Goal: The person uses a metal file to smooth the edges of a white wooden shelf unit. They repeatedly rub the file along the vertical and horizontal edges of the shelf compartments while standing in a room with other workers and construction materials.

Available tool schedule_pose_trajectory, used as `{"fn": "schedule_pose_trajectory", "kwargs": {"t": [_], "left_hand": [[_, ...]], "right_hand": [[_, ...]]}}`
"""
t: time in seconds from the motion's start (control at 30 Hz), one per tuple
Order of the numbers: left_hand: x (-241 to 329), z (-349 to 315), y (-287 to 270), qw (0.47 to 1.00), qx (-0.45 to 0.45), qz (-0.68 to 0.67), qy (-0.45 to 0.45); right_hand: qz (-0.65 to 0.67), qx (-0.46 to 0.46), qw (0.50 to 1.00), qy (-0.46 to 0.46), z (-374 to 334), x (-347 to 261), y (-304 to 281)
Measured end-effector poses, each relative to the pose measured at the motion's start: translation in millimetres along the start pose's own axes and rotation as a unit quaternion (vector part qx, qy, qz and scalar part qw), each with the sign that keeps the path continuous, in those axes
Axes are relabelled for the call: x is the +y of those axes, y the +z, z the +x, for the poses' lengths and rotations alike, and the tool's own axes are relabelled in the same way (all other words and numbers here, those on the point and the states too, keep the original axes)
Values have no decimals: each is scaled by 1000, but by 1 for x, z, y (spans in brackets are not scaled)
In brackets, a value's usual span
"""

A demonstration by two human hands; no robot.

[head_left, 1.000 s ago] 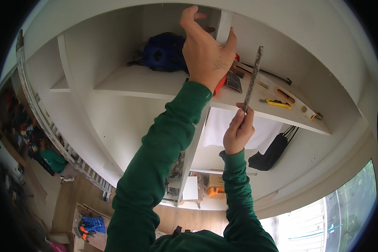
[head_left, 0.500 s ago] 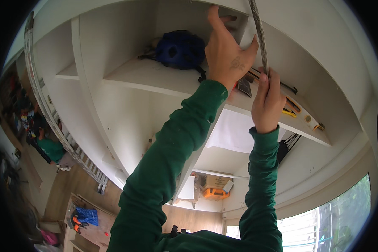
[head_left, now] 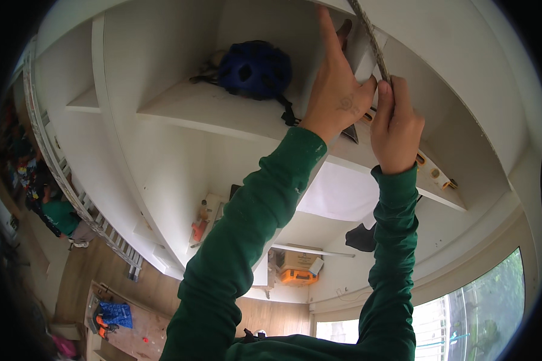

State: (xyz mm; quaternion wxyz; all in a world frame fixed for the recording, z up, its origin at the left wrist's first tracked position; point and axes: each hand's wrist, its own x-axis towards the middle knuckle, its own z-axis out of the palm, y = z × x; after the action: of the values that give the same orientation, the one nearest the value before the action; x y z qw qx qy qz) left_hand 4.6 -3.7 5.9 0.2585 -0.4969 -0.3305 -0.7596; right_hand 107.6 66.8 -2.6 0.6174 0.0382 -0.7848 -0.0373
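My left hand point(head_left: 338, 93) reaches up past the front of the white shelf unit point(head_left: 180, 123). Its index finger stretches toward the top edge and its thumb points right, with the fingers apart. Pinched between the thumb and fingers of my right hand point(head_left: 397, 129) is a long, thin, dark strip with a worn, mottled surface point(head_left: 372, 43). The strip slants up and left out of the picture; whether it touches the unit cannot be told. A blue helmet point(head_left: 256, 69) with hanging black straps lies in the compartment left of my left hand.
Behind my right hand, a small level point(head_left: 435, 174) lies on a shelf. A ladder point(head_left: 81, 198) stands at left, with people point(head_left: 60, 213) beyond it. Below are a workbench point(head_left: 138, 325) with a blue cloth point(head_left: 115, 314), and an orange case point(head_left: 299, 277) near a cardboard box point(head_left: 300, 260).
Both hands have moved slightly right in the picture, and my right hand has risen closer to my left. The strip's visible part has shifted left at its top. The view has shifted a little.
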Motion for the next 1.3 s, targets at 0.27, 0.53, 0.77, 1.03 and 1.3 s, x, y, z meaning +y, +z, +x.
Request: {"fn": "schedule_pose_trajectory", "kwargs": {"t": [0.27, 0.53, 0.77, 1.03, 1.3], "left_hand": [[5, 0, -6, 999, -10, 47, -23], [3, -2, -10, 998, -23, 48, -38], [-5, 0, -6, 1000, -20, 0, 1], [3, -1, -7, 998, -27, 25, -55], [1, -1, -8, 997, -28, 61, -21]], "right_hand": [[-4, 21, 1000, -12, 3, 0, 5], [-29, 18, 999, -13, 4, -3, 0], [-11, 22, 999, -31, 2, -2, -3], [0, 29, 998, -56, 1, -1, -4], [-24, 5, 999, -29, -2, 1, -4]]}}
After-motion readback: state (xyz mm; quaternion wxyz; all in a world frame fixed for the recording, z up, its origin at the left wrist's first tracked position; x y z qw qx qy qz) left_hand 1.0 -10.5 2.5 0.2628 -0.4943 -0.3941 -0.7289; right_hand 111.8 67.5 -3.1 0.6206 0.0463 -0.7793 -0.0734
